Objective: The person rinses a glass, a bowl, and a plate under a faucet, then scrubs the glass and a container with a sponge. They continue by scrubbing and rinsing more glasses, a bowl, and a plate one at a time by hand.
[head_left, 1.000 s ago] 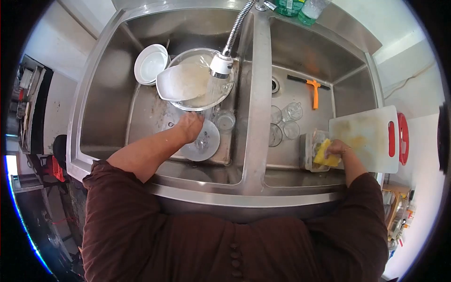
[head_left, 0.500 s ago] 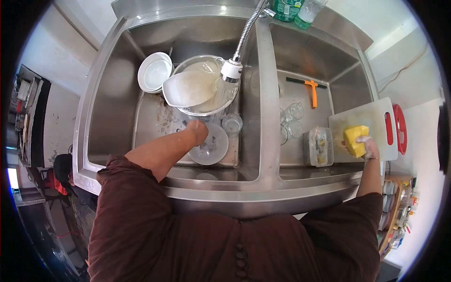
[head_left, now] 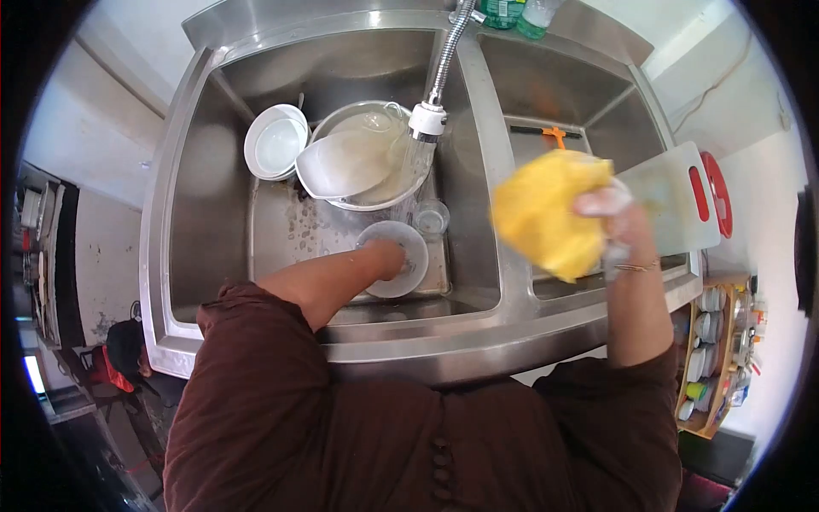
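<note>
My right hand (head_left: 616, 218), with suds on its fingers, grips a yellow sponge (head_left: 553, 213) raised over the right basin, close to the camera and slightly blurred. Down in the left basin, my left hand (head_left: 387, 258) reaches into a translucent bowl (head_left: 414, 277); its fingers point down and are hidden. A clear glass (head_left: 431, 218) stands just right of that bowl. Water runs from the white faucet head (head_left: 427, 119) toward a large metal basin (head_left: 375, 207), where a white oval dish (head_left: 341, 166) lies tilted.
Two white bowls (head_left: 277, 141) sit nested at the left. A squeegee with an orange handle (head_left: 556, 136) lies in the right basin. A white cutting board (head_left: 670, 196) and a red-rimmed item (head_left: 719, 194) lean at the right edge. Green bottles (head_left: 536, 19) stand behind the sink.
My right hand has lifted the sponge from beside the cutting board up and left, nearer the camera. My left hand has moved right, farther into the translucent bowl.
</note>
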Motion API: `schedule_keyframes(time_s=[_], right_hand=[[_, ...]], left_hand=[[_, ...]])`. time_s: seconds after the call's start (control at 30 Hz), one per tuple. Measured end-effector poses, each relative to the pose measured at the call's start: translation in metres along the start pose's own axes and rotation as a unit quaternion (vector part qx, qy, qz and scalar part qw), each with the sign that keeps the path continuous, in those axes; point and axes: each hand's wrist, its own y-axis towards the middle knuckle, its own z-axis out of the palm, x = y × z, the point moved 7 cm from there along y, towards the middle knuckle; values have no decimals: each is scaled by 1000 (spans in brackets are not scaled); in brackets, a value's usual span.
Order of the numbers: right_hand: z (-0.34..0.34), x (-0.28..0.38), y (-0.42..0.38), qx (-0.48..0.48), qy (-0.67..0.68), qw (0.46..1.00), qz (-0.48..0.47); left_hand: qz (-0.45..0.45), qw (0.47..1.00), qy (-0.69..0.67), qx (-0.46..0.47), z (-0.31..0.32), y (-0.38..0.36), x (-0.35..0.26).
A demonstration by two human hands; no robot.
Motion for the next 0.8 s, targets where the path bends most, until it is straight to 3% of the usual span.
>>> schedule_keyframes(time_s=[0.07,0.13,0.17,0.2,0.27,0.33,0.37,0.43,0.47,0.53,0.77,0.8], right_hand=[[32,-6,10,1,-16,1000,13],[52,-26,30,111,-68,991,22],[54,-31,36,108,-68,992,21],[58,-40,41,119,-71,989,48],[61,-53,49,129,-74,986,73],[62,-65,57,121,5,987,103],[62,-68,62,119,6,988,101],[63,-76,67,133,9,984,119],[61,-78,68,128,11,985,119],[59,-79,71,121,18,985,124],[60,-78,69,149,-38,985,77],[60,-77,69,144,-44,988,46]], left_hand=[[-64,983,-63,-161,-56,-26,-9],[-10,871,-74,-485,-62,12,1],[-8,871,-73,-486,-65,19,3],[52,857,-157,-489,-70,24,3],[169,801,-318,-478,-81,33,5],[278,713,-467,-442,-95,31,3],[280,714,-466,-441,-102,31,3],[347,590,-668,-290,-130,8,-12],[350,591,-668,-286,-143,0,-21],[442,336,-831,-27,-162,-8,-46],[440,365,-820,-28,-163,-38,-44],[474,406,-772,-120,-169,-45,-41]])
